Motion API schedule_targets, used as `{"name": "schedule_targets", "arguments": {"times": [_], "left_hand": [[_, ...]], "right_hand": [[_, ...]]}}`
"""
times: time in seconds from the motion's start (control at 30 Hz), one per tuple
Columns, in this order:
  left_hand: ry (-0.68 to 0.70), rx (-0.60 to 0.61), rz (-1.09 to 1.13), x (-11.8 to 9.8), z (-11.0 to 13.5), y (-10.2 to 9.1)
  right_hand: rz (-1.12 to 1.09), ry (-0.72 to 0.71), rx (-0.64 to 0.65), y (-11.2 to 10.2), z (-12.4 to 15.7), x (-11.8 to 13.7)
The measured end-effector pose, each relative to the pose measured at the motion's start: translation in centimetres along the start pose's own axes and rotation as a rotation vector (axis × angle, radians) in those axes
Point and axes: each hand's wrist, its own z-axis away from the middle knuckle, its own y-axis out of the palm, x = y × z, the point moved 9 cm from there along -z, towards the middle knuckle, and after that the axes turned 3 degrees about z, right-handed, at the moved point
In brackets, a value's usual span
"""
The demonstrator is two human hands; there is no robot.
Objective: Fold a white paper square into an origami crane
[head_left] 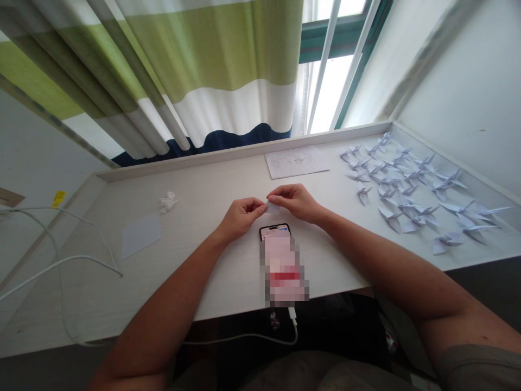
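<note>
Remote log: left hand (240, 217) and right hand (291, 202) nearly closed, both pinching a small pale paper piece (272, 207) between them over the middle of the worktop (195, 260), just above a phone (280, 266). Folded paper cranes (407, 190) crowd the right end; a flat sheet (141, 235) lies left.

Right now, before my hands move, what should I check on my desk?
1. Small paper held between left hand and right hand: ok.
2. Folds in the small paper: cannot tell, the hands hide them.
3. Phone screen: cannot tell, it is blurred.
4. Paper cranes apart from right arm: ok.
5. Crumpled tissue apart from the hands: ok.
</note>
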Motion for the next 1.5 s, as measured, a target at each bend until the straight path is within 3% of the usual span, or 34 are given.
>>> {"name": "schedule_targets", "arguments": {"times": [0.37, 0.6, 0.77, 0.9, 1.03, 1.2, 1.5], "left_hand": [[0.02, -0.027, -0.056, 0.1, 0.0, -0.3], [-0.086, 0.045, 0.137, 1.0, 0.0, 0.5], [-0.056, -0.125, 0.162, 0.9, -0.3, -1.3], [-0.024, -0.191, 0.223, 0.6, -0.5, -2.2], [-0.06, -0.216, 0.279, 1.0, -0.4, -2.3], [-0.093, -0.221, 0.363, 1.3, -0.3, -1.9], [-0.16, -0.199, 0.44, 1.8, 0.0, -1.2]], "right_hand": [[-0.027, -0.004, -0.004, 0.4, -0.1, -0.1], [0.029, -0.016, 0.04, 0.5, 0.0, -0.2], [0.187, -0.204, -0.087, -0.9, 0.3, 1.7], [0.318, -0.378, 0.016, 0.2, 1.1, 3.3], [0.407, -0.492, 0.028, 0.6, 1.6, 4.1], [0.533, -0.535, 0.114, 1.5, 1.5, 3.1], [0.497, -0.529, 0.097, 1.1, 1.5, 3.5]]}}
